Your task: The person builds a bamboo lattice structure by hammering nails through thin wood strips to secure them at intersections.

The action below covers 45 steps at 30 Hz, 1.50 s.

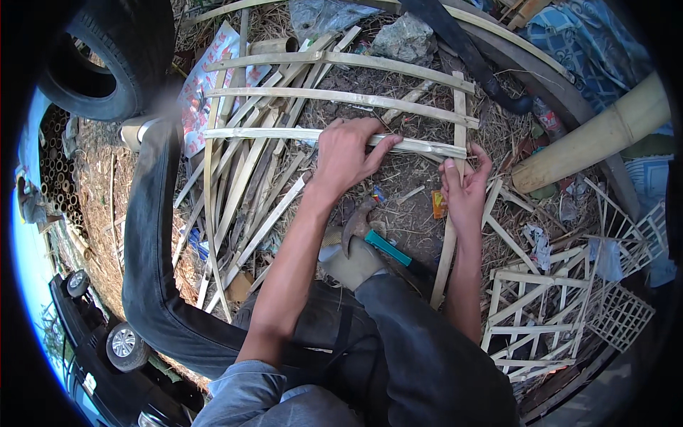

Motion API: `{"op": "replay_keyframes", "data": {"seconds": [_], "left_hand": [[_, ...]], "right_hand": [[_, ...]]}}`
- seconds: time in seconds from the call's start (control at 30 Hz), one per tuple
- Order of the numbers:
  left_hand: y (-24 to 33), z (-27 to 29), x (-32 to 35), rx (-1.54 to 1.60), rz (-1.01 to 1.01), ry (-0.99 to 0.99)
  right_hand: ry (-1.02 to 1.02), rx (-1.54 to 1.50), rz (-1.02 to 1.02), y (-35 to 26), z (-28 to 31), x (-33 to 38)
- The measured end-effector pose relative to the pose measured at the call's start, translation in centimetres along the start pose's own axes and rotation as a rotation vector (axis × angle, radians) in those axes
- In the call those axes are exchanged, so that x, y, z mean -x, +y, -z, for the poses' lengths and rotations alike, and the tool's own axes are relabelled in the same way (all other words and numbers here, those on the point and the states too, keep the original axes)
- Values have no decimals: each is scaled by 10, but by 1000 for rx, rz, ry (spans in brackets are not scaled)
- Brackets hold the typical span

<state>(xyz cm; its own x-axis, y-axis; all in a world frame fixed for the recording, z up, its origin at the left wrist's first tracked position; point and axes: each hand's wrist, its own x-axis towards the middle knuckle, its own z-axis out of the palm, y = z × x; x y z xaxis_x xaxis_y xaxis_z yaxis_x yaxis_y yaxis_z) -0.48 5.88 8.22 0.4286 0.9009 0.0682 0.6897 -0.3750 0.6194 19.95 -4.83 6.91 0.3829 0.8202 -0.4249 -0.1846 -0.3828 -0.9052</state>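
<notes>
Two hands meet at one joint: my left hand [346, 153] presses closed fingers onto the horizontal bamboo slat [284, 133], running left-right; my right hand [464, 186] pinches the upright slat [448, 245] crossing just beneath its right end.

Both bare forearms reach forward from the lower edge, the left one long and nearly straight, the right one shorter and more upright. The left hand [346, 153] lies palm down, fingers curled closed and pointing right, thumb stretched out. The right hand [464, 186] stands just beside it, fingers bent upward, thumb and forefinger pinched together.
</notes>
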Motion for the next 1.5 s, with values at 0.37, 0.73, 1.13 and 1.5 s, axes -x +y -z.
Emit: {"op": "replay_keyframes", "data": {"seconds": [0.37, 0.73, 1.13, 1.5], "left_hand": [[-2, -2, 1, -3, -11, -25], [7, 6, -1, 11, -52, -218], [13, 0, 3, 33, -136, -39], [11, -10, 4, 7, -75, -109]], "right_hand": [[-117, -147, -154, -5, 6, -10], [-168, -264, -212, 1, -18, 2], [-162, -326, -274, -27, -12, 3], [-100, -223, -275, -18, -15, -5]]}}
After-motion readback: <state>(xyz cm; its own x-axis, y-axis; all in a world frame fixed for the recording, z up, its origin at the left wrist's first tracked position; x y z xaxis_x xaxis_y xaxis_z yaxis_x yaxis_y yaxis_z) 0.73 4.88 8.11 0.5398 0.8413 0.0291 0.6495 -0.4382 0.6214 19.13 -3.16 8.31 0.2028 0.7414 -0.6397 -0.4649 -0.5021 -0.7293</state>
